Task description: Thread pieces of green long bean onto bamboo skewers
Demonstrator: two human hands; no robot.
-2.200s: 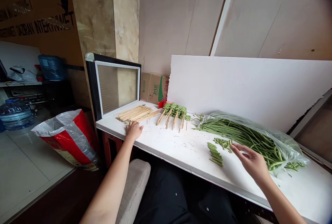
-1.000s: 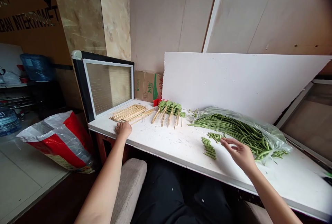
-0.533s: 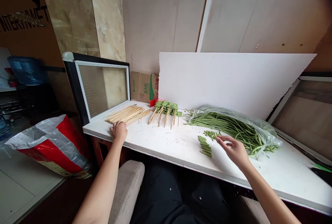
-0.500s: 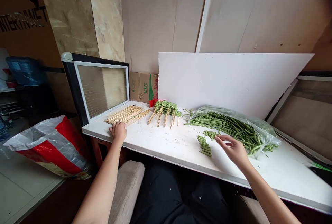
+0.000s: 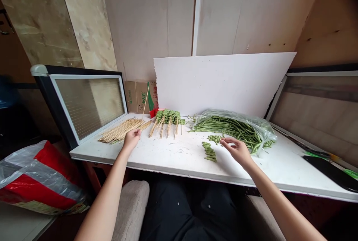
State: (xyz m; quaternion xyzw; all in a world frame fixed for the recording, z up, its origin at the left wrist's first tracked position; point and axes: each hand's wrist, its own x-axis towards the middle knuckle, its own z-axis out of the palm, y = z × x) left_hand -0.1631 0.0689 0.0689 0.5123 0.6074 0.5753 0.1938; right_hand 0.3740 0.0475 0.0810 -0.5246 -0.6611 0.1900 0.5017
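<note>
My left hand is closed on a thin bamboo skewer, which points up and away from the fingers. Just left of that hand lies a spread of bare bamboo skewers. My right hand is at the right edge of a small heap of cut green bean pieces, thumb and fingertips close together; whatever they pinch is too small to make out. In front of the heap, several cut bean pieces lie side by side in a row. Skewered green beans are stacked toward the back.
A clear plastic bag of long green beans lies behind my right hand. A white board and a cardboard box stand at the back of the white table. A black phone-like object lies right; a red-and-silver sack stands left.
My left hand has lifted from beside the skewer pile and moved toward the middle, now with a skewer raised in it. My right hand stays by the bean pieces. The view has turned right.
</note>
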